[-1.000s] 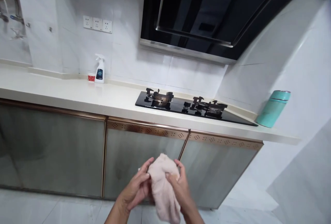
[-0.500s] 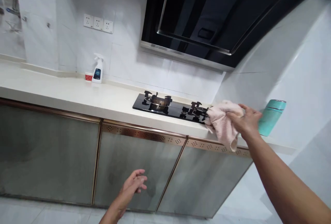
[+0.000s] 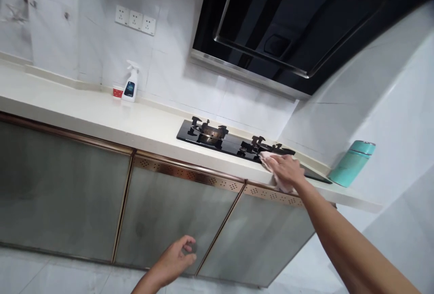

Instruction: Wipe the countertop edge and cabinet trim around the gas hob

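Observation:
My right hand presses a pale pink cloth onto the front edge of the black gas stove, near its right burner. Part of the cloth hangs over the counter's front edge, and my palm covers the rest. Low in front of the cabinet doors, my left hand hovers with fingers curved and apart, holding nothing. A turquoise tumbler stands on the counter to the right of the stove.
A white spray bottle and a small red-and-white container stand against the wall on the pale countertop. Above the stove slants a black range hood. Cabinet doors line the front below.
My right hand has brought the cloth down and left, from in front of the stove's right end onto its front edge. My left hand has shifted slightly lower, its fingers still apart.

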`<state>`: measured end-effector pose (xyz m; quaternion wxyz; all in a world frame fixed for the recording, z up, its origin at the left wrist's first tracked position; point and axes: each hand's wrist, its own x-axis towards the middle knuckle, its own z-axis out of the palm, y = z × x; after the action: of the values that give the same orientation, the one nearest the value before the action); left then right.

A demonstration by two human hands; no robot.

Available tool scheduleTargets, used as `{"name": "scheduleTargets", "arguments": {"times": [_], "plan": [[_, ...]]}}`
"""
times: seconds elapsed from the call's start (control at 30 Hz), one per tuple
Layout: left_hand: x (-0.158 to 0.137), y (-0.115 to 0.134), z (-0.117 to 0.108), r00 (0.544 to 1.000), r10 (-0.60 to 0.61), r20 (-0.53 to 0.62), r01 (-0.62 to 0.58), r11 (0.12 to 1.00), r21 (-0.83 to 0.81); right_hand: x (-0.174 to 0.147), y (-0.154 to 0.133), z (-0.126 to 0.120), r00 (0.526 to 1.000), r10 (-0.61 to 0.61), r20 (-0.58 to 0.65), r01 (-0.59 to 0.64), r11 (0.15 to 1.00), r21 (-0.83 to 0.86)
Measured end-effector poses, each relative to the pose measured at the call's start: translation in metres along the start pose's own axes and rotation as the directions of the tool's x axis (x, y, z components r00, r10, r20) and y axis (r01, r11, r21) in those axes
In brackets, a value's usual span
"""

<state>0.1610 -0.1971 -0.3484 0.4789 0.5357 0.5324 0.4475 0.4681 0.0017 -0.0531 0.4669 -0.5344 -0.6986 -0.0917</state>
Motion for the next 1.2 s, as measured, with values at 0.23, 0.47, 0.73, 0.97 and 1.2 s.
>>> {"name": "scheduleTargets", "arguments": {"times": [0.23, 0.47, 0.73, 0.97, 1.2], "plan": [[0.005, -0.003, 0.018, 1.000, 0.023, -0.003, -0.024, 0.998, -0.057, -0.018, -0.122, 0.067, 0.899, -0.289, 0.330, 0.309, 0.951, -0.006], [0.004, -0.020, 0.009, 0.998, 0.049, -0.036, -0.039, 0.971, 0.235, -0.044, -0.294, 0.129, 0.668, -0.622, 0.409, 0.603, 0.774, 0.193], [0.007, -0.024, -0.001, 0.989, 0.136, -0.055, -0.084, 0.829, 0.553, -0.058, -0.328, 0.151, 0.575, -0.746, 0.336, 0.775, 0.628, 0.070], [0.015, 0.022, -0.024, 0.576, 0.746, -0.334, -0.398, 0.613, 0.683, -0.052, -0.200, 0.109, 0.601, -0.765, 0.231, 0.788, 0.615, -0.013], [0.065, 0.191, -0.072, 0.156, 0.972, -0.176, -0.203, 0.206, 0.957, -0.044, -0.103, 0.078, 0.685, -0.715, 0.139, 0.728, 0.673, -0.130]]}}
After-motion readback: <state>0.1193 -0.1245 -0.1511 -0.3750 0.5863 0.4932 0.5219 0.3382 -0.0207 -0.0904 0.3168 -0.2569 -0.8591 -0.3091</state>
